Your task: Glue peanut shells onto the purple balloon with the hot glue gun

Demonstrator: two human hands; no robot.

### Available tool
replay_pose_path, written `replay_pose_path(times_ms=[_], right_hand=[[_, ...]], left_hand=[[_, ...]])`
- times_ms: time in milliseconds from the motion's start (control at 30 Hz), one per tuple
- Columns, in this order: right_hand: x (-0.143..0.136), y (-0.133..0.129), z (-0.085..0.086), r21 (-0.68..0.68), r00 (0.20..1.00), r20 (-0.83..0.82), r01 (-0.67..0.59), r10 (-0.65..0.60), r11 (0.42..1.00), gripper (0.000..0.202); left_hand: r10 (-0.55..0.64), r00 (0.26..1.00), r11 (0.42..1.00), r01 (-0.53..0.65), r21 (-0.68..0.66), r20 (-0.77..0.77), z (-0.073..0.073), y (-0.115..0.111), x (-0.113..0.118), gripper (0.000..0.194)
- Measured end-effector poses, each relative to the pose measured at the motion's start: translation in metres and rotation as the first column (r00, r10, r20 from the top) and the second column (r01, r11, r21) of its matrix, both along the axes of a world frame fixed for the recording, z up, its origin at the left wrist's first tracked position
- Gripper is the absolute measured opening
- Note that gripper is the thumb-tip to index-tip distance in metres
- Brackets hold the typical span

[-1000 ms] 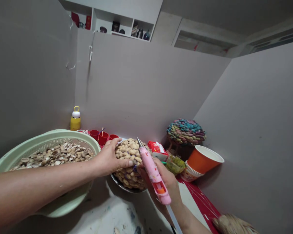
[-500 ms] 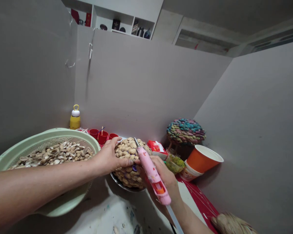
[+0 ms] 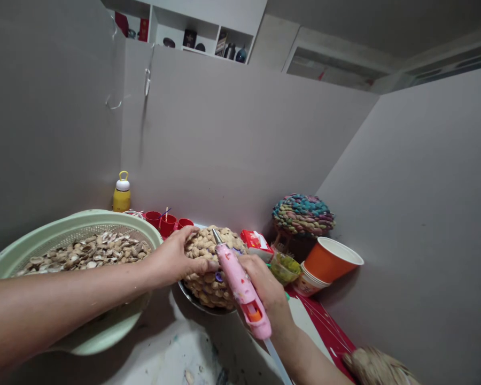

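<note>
A round ball covered in peanut shells (image 3: 208, 291) rests in a metal bowl (image 3: 192, 306), with bits of purple showing between the shells. My left hand (image 3: 180, 256) grips its left side, thumb across the front and fingers over the top. In my right hand (image 3: 264, 283) is a pink hot glue gun (image 3: 240, 283), its metal nozzle pointing up and left over the ball. A clear glue stick (image 3: 277, 361) sticks out of the gun's back end. The far side of the ball is hidden.
Left stands a green colander (image 3: 84, 345) of loose shells. Behind are red cups (image 3: 168, 225), a yellow bottle (image 3: 122, 199) and a red tissue box (image 3: 256, 240). Orange paper tubs (image 3: 326, 262) and a colourful shell-covered piece (image 3: 302, 215) sit right. Grey walls (image 3: 232, 139) enclose the table.
The glue gun and my right hand have moved slightly left, and the nozzle is farther left over the ball. My left hand keeps its hold; the view has shifted a little.
</note>
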State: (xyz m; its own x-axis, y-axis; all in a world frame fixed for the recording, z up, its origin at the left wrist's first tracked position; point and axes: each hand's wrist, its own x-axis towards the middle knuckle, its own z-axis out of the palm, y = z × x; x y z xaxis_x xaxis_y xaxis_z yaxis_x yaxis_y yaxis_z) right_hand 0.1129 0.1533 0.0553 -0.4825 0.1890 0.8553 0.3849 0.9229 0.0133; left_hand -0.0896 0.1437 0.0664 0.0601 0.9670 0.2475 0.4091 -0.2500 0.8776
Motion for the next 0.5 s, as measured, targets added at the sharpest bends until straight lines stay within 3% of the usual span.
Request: replay_pose_path(times_ms=[233, 433, 500], right_hand=[[0.003, 0.0, -0.002, -0.039, 0.999, 0.027, 0.028, -0.027, 0.999, 0.016], [0.002, -0.001, -0.002, -0.047, 1.0, 0.016, 0.019, -0.018, 0.999, 0.016], [0.005, 0.001, -0.004, -0.105, 1.0, 0.009, 0.031, -0.03, 0.994, 0.015]], left_hand=[[0.015, 0.988, 0.986, 0.011, -0.164, 0.154, 0.014, -0.006, 0.0, 0.064], [0.01, 0.994, 0.997, -0.001, -0.083, 0.105, 0.002, -0.002, 0.003, 0.069], [0.01, 0.994, 0.997, -0.001, -0.076, 0.11, 0.0, -0.001, 0.004, 0.072]])
